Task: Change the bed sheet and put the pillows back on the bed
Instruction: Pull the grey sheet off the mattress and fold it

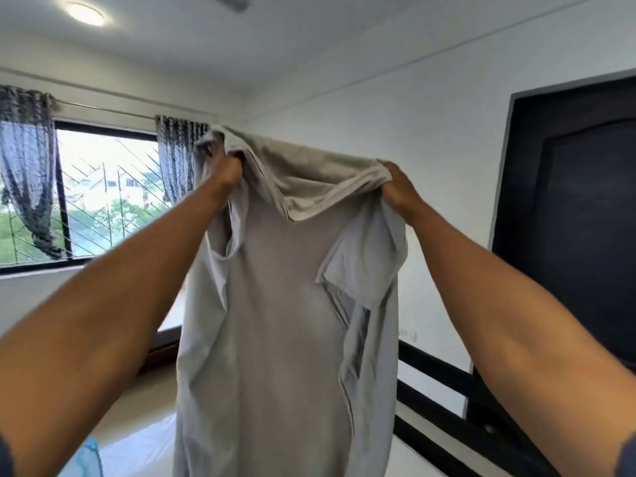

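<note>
A corner of a pale blue mesh object (pixel 87 456) shows at the lower left edge; whether it is a basket, and what it holds, cannot be told. In the middle of the view a light grey cotton bed sheet (pixel 282 304) hangs in the air in long folds, its upper hem sagging between the two hands and one loose flap drooping on the right side. The left hand (pixel 225 170) is closed in a fist around the bunched upper edge, and the right hand (pixel 399 187) grips the opposite end of that edge with curled fingers. Both bare forearms reach forward and upward, spread apart. Behind the sheet are a barred window (pixel 103 187) with patterned grey curtains (pixel 27 160) on the left and a dark wooden door (pixel 578 215) on the right.
</note>
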The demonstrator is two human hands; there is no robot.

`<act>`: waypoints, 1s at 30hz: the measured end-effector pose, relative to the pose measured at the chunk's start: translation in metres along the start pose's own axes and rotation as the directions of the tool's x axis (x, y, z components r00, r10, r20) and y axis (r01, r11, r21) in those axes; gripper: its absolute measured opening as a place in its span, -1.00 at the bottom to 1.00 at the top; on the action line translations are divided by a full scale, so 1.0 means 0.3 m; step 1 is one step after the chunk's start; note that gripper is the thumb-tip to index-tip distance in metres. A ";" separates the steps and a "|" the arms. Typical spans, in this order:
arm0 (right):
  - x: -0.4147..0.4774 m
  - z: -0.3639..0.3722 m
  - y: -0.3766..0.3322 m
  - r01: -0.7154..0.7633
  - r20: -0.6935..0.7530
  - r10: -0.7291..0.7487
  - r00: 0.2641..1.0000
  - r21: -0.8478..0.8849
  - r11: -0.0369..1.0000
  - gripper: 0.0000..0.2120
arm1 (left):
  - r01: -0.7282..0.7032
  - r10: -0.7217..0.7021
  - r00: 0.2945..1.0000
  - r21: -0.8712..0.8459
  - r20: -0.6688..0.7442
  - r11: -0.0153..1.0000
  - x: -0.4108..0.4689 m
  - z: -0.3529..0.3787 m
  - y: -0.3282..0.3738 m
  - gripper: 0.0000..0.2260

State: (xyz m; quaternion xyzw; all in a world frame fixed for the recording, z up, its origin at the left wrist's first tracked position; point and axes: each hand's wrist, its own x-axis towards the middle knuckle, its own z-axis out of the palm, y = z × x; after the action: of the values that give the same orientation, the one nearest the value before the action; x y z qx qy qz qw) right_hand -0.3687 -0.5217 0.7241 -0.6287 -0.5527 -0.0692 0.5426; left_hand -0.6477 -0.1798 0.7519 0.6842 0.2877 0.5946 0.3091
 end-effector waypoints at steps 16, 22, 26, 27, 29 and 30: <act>-0.984 -0.006 -0.357 -0.127 -0.236 0.149 0.960 0.107 0.986 -0.66 | 0.075 -0.068 0.997 -0.246 0.036 0.966 -0.927 -0.600 -0.019 -0.46; -1.591 0.140 -0.263 -0.451 -0.385 0.448 0.807 0.087 0.888 -0.71 | 0.213 -0.213 0.977 -0.038 0.021 0.976 -1.750 -0.857 -0.088 -0.60; -1.975 0.227 -0.099 -0.693 -0.210 0.661 0.720 -0.267 0.670 -0.67 | 0.227 -0.336 0.923 0.443 0.185 0.868 -2.134 -0.979 -0.199 -0.67; -2.063 0.239 -0.075 -0.732 -0.183 0.725 0.664 -0.358 0.579 -0.67 | 0.194 -0.377 0.891 0.540 0.251 0.819 -2.212 -1.010 -0.237 -0.67; -2.231 0.253 -0.026 -0.762 -0.170 0.827 0.535 -0.521 0.385 -0.66 | 0.108 -0.448 0.819 0.670 0.359 0.735 -2.360 -1.071 -0.305 -0.68; -2.301 0.256 -0.011 -0.747 -0.156 0.865 0.477 -0.590 0.306 -0.65 | 0.050 -0.462 0.786 0.703 0.411 0.709 -2.429 -1.093 -0.319 -0.73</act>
State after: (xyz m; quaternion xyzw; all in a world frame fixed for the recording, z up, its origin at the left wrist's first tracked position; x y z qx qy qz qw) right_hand -0.6725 -0.8918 0.2212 -0.9557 -0.1582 0.1071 0.2238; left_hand -1.0681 -0.6465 0.2487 0.8409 0.4711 0.1746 0.2011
